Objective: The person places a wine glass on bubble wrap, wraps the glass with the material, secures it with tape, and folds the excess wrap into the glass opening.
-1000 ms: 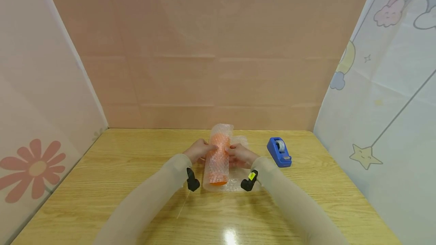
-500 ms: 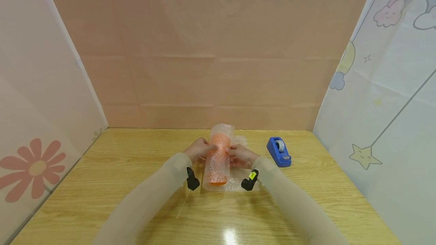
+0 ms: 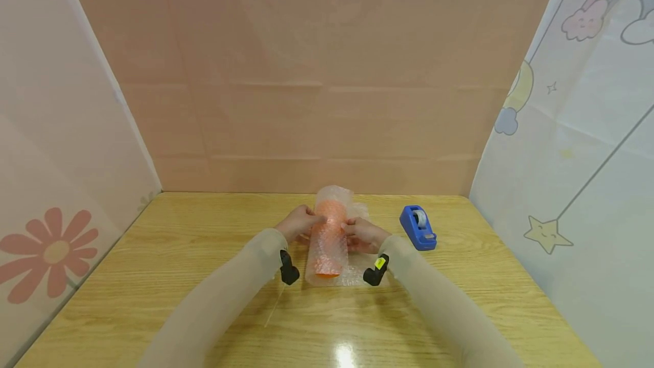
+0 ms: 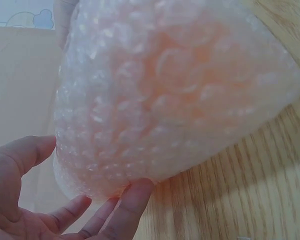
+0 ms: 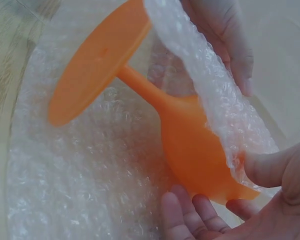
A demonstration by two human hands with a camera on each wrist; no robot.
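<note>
An orange goblet (image 5: pixel 190 142) with a round foot and thin stem lies on a sheet of bubble wrap (image 3: pixel 352 274) at the middle of the table. One side of the sheet curves over it, while the right wrist view shows foot, stem and part of the bowl uncovered. My left hand (image 3: pixel 296 224) holds the wrapped bundle from the left, thumb on one side and fingers curled under. From the right, my right hand (image 3: pixel 366 235) pinches the folded wrap edge with the thumb, fingertips against the bowl. The goblet's rim is mostly hidden.
A blue tape dispenser (image 3: pixel 419 228) with a roll of clear tape stands right of the hands on the wooden table (image 3: pixel 204 214). Beige paper (image 3: pixel 327 101) backs the table, and patterned sheets hang at both sides.
The wrapped bundle has shifted very slightly to the right, its front edge covering a little more of the flat wrap. Both hands keep their holds.
</note>
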